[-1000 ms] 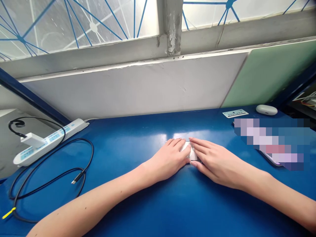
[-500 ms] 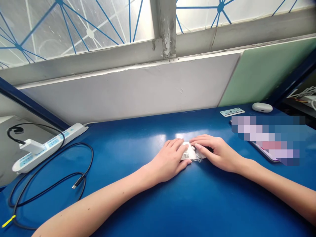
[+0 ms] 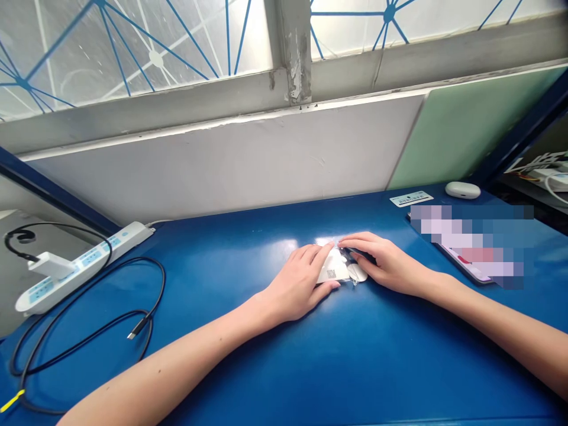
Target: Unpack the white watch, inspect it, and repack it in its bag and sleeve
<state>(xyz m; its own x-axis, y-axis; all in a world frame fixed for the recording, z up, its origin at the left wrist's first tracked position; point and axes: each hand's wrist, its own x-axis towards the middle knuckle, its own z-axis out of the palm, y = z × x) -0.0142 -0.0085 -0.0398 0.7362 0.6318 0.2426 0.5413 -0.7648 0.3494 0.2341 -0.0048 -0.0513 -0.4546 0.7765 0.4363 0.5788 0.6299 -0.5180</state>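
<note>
Head cam view: a small white packet w/ a QR code (image 3: 331, 274) lies mid-tabletop, btwn both hands, clear plastic at its R end. A rounded white piece (image 3: 357, 273) sits against that end; can't tell if it's inside the plastic. L hand (image 3: 298, 283) rests palm-down over the packet's L part, grip unclenched, thumb apart from fingers along the near edge. R hand (image 3: 390, 263) is at the far R corner, fingers bent, fingertips by the plastic; can't tell if its grip is pinching anything.

Further out on the blue tabletop (image 3: 284, 378): to the R, a phone (image 3: 464, 259), partly pixelated; beyond it, a printed card (image 3: 411, 199) & a white earbud case (image 3: 462, 190). Far L, a white power strip (image 3: 89, 263) holds a white charger (image 3: 49, 265); its black cable (image 3: 141, 325) loops nearby, w/ a yellow tie (image 3: 12, 401). Behind: white panel (image 3: 239, 163), green panel (image 3: 470, 130), patterned window (image 3: 133, 41).
</note>
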